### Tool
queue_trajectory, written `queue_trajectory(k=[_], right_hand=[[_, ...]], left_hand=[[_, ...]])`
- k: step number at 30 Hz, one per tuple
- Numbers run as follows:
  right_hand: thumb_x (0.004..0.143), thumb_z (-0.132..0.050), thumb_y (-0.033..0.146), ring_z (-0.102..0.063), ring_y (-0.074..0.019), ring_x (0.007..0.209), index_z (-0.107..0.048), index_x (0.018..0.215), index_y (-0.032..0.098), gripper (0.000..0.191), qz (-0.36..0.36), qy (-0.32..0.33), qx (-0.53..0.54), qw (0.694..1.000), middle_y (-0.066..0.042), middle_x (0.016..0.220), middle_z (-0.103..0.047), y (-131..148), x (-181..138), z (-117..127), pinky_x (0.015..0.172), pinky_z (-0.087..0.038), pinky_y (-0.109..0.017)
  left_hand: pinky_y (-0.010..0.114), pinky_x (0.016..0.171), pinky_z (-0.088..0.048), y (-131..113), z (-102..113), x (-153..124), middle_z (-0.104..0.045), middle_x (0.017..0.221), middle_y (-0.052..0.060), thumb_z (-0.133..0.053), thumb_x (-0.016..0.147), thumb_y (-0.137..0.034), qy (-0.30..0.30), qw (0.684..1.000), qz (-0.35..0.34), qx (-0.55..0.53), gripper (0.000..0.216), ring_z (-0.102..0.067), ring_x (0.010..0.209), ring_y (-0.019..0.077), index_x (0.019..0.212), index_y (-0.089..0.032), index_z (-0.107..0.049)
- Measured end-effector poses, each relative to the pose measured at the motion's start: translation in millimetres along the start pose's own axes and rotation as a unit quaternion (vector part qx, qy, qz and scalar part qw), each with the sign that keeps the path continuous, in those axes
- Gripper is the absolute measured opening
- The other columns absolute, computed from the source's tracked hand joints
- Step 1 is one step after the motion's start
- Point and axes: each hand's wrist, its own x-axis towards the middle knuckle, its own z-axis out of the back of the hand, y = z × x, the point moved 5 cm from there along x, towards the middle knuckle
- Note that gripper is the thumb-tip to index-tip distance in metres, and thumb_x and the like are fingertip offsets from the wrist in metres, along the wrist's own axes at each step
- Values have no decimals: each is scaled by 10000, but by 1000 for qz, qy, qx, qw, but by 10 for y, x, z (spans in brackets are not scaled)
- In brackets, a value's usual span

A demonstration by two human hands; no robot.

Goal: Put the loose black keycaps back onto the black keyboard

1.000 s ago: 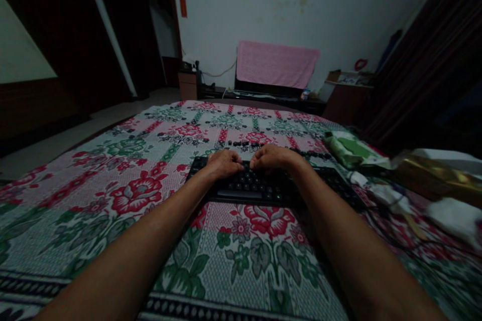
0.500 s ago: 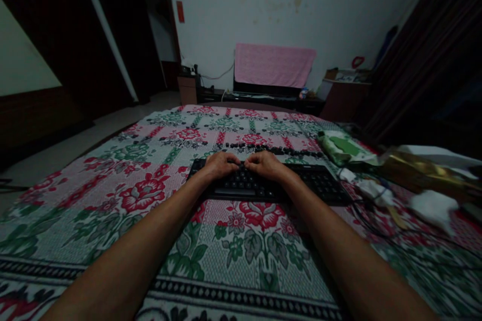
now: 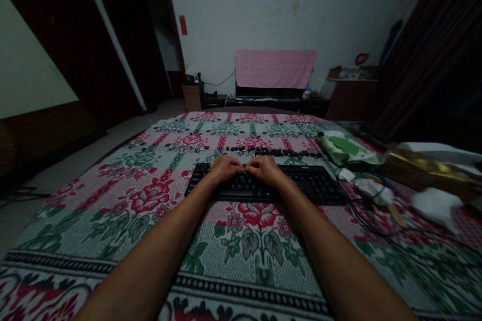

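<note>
A black keyboard [image 3: 320, 185] lies lengthwise across the flowered cloth in front of me. My left hand [image 3: 226, 166] is over its left half, fingers curled and thumb drawn in to a pinch. Close beside it, my right hand [image 3: 265, 169] is closed in a like pinch near the upper middle rows. The fingertips of both hands almost meet above the keys; anything between them is too small or hidden to make out. Behind the keyboard, a row of small loose black pieces, seemingly keycaps [image 3: 286, 152], stretches along the cloth.
A red, green and white flowered cloth [image 3: 150, 195] covers the table. At the right are a green and white wipes pack [image 3: 344, 148], a gold-coloured package [image 3: 422, 168], crumpled white tissue [image 3: 437, 205] and black cables [image 3: 367, 220]. A pink towel [image 3: 276, 67] hangs by the far wall.
The view has shifted slightly. Both hands keep their pinched pose over the same part of the keyboard, with only slight finger movement.
</note>
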Motion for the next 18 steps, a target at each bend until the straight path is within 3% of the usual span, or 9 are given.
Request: queue_trajectory(k=[10, 18], right_hand=[[672, -553, 256, -585, -130, 700, -676, 800, 179, 193, 12, 24, 27, 999, -16, 745, -665, -18, 5, 12, 622, -412, -202], [683, -539, 276, -587, -124, 669, -680, 767, 166, 198, 24, 35, 45, 998, -11, 732, -667, -51, 19, -7, 602, -410, -191]], left_hand=[[342, 836, -330, -37, -7, -6, -653, 779, -22, -472, 666, -381, -3, 1000, -8, 0, 245, -544, 821, 183, 751, -284, -680], [303, 779, -360, -23, -15, 40, -649, 752, -24, -500, 633, -369, -3, 1000, -2, -5, 221, -548, 794, 170, 728, -277, -677]])
